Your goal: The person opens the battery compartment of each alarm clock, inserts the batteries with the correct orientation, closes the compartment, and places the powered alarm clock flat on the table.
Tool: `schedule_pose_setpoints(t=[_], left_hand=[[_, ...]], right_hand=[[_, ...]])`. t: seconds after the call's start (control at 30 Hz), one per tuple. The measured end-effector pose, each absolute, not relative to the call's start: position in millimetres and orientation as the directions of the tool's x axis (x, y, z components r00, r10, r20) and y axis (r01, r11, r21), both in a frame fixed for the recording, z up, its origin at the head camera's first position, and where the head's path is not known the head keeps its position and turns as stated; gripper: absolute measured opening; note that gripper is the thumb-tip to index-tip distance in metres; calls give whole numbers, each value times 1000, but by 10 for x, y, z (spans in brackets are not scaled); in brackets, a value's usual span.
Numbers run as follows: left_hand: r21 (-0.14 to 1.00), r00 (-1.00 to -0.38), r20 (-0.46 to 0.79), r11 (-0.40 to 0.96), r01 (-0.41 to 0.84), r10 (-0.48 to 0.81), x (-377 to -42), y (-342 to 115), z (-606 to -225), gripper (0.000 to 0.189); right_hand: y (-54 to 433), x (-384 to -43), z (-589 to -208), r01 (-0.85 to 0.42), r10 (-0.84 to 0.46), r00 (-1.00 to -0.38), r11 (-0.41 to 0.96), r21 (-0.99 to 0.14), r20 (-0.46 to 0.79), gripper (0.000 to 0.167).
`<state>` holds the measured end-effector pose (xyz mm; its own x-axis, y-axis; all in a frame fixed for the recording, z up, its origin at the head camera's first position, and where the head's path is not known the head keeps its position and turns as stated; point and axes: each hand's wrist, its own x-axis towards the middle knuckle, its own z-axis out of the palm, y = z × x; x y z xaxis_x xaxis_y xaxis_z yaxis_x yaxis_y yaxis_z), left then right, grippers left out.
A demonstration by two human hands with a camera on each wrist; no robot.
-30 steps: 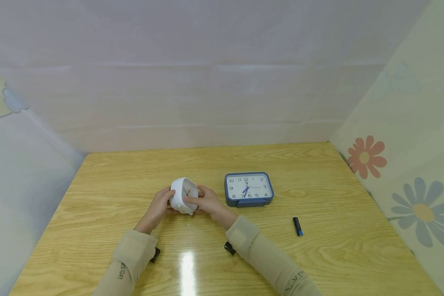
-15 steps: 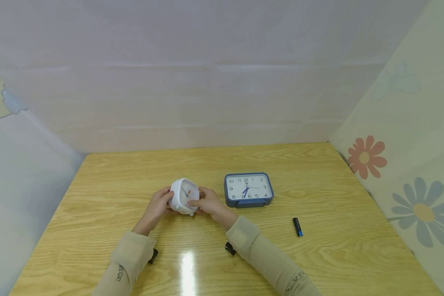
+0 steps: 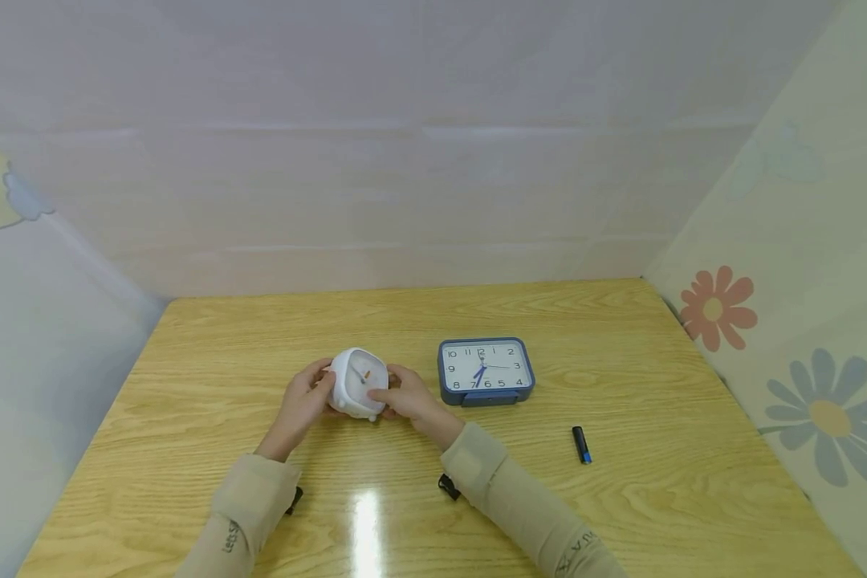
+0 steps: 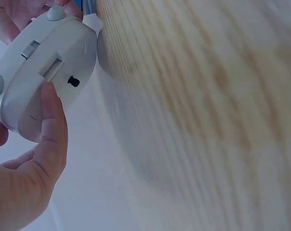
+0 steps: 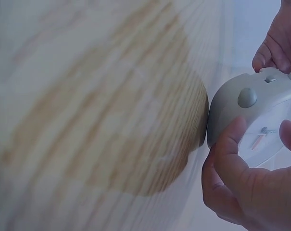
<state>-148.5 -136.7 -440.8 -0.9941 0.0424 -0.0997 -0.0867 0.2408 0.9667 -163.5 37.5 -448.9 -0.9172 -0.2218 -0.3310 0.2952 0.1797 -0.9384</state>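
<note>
Two clocks are at the bench (image 3: pixel 209 377): one rounded white plastic clock (image 3: pixel 359 384), held in both hands left of the middle, and one blue-framed rectangular clock (image 3: pixel 486 369) with a white face, standing to its right. The white clock's face tilts upward and turns toward the person's right; its side with two rounded nubs points toward the person. Seen edge-on from the left wrist, its long axis slants. An edge lies at or just above the bench; which, I cannot tell.

Both hands pinch the white clock. The left hand (image 3: pixel 303 403) has its thumb at the side of the casing and a fingertip on the back, by a slot. The right hand (image 3: pixel 413 400) has its thumb across the front and its fingers around the rim.

The blue-framed clock's long axis runs left to right, its 12 away from the person. Nearer the right edge lies one black cylinder (image 3: pixel 581 445), blue end toward the person. Two small black objects (image 3: pixel 449 486) show, one beside each beige sleeve (image 3: pixel 255 490), both partly hidden.
</note>
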Motion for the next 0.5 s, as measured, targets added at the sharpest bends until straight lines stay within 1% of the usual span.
schedule_pose_setpoints(t=[0.1, 0.23, 0.33, 0.5], left_hand=[[949, -996, -83, 306, -68, 36, -1481, -1388, -4408, 38], [934, -996, -74, 352, -53, 47, -1473, -1406, -4414, 38], [935, -996, -71, 351, -49, 51, -1471, -1406, -4416, 37], [936, -997, -69, 350, -51, 39, -1478, -1406, -4426, 36]], right_hand=[[369, -1640, -4484, 300, -191, -923, 185, -936, -334, 50], [369, -1652, -4481, 317, -155, -924, 200, -927, -349, 53], [375, -1660, -4483, 330, -150, -920, 205, -921, -363, 53], [387, -1664, -4489, 341, -163, -916, 168, -925, -367, 46]])
